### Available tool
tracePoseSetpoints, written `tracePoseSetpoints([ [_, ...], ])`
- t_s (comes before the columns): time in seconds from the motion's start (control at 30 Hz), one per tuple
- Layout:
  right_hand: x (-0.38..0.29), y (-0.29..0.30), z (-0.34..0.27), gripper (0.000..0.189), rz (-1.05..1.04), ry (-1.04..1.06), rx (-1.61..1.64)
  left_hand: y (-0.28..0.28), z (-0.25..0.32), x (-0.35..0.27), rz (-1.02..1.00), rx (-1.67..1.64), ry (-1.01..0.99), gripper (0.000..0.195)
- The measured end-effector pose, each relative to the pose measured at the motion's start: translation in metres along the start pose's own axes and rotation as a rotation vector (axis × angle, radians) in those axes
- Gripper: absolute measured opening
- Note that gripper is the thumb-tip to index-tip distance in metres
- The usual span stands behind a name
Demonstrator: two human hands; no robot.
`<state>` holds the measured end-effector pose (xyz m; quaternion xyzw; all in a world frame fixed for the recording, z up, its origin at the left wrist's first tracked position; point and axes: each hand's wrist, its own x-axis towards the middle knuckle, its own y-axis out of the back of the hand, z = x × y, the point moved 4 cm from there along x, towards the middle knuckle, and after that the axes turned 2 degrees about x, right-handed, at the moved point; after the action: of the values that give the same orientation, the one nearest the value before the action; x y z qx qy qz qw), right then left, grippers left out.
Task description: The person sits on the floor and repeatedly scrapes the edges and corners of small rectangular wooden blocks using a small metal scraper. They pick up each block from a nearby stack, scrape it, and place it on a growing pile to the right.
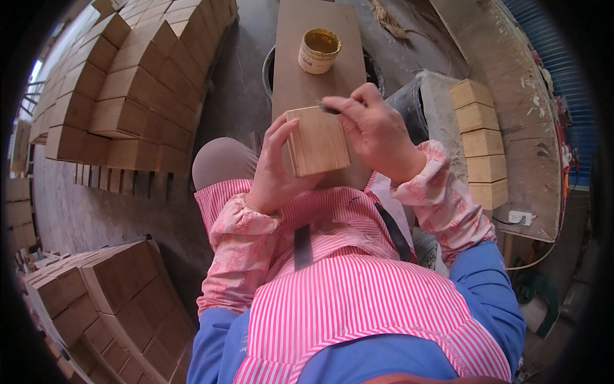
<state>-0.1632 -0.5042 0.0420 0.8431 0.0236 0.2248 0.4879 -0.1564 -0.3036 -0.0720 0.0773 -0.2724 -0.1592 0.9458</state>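
Observation:
My left hand (280, 161) grips a small wooden box (320, 141) from its left side and below, holding it tilted above my lap. In my right hand (379, 125) is a small dark tool (329, 108), pinched by the fingers at the box's far right edge. The hand is a little blurred, and most of the tool is hidden, so its exact kind is unclear. Beyond the box, an open tub (320, 50) with yellow-brown paste inside and smeared on its rim stands on a brown board (292, 29).
Stacked wooden boxes (129, 96) on a pallet rise at the left; more box stacks (129, 297) stand at the lower left. A row of several wooden blocks or boxes (479, 144) lines the right, beside a bench (527, 158) with a power socket (520, 218).

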Motion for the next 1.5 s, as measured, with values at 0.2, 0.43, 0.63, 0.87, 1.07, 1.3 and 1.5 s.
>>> tracePoseSetpoints([
  [0.2,-0.062,-0.038,0.053,0.033,-0.152,-0.831,0.693,0.004,-0.002,0.004,0.102,-0.638,0.461,0.081],
  [0.43,-0.1,-0.089,0.033,0.039,-0.169,-1.153,1.557,-0.009,0.017,0.012,0.004,-0.224,0.392,0.041],
  [0.63,-0.078,-0.084,0.024,0.046,0.088,-0.85,1.624,-0.02,0.042,-0.002,0.21,-0.2,0.158,0.039],
  [0.87,-0.079,-0.089,0.029,0.045,-0.004,-0.794,1.251,-0.021,0.031,-0.009,0.178,-0.494,0.343,0.055],
  [1.07,-0.08,-0.069,0.013,0.048,-0.185,-0.992,1.44,-0.014,0.027,-0.009,0.16,0.09,0.168,0.055],
  [1.3,-0.048,-0.038,0.044,0.037,-0.103,-0.68,0.787,-0.012,-0.014,0.034,0.224,-0.186,0.507,0.053],
  [1.5,-0.021,-0.007,0.056,0.022,-0.075,-0.521,0.723,-0.005,-0.031,0.057,0.175,-0.188,0.664,0.054],
])
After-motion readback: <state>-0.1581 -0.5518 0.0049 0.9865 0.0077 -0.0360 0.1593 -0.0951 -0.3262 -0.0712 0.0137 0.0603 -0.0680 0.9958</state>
